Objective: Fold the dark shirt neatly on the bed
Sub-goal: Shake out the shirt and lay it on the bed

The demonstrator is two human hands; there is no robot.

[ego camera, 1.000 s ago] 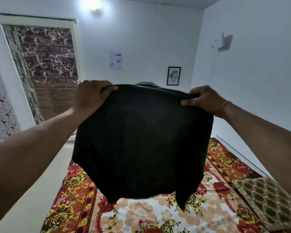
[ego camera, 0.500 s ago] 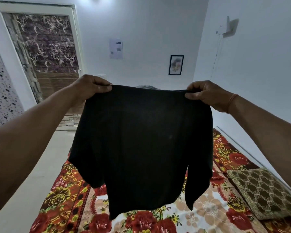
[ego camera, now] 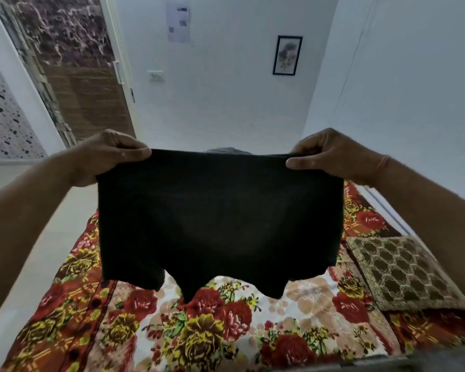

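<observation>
Dark shirt (ego camera: 220, 218), a matte, soft knit, hangs in the air above the bed (ego camera: 172, 331), stretched wide between two raised hands. Its top edge runs nearly straight from one grip to the other, and the cloth falls as a broad, almost rectangular panel. The lower edge is uneven, ending in three drooping lobes that hang just over the bedspread without clearly touching it. The left hand (ego camera: 105, 154) is closed on the upper left corner, thumb lying flat along the front of the fabric with the fingers curled behind. The right hand (ego camera: 330, 154) pinches the upper right corner in the same way, a thin thread band around its wrist. Below, the bed wears a smooth printed cover of red and yellow roses on a pale ground with orange borders. A brown pillow (ego camera: 397, 272) with a cream lattice pattern lies on the right side of the bed.
</observation>
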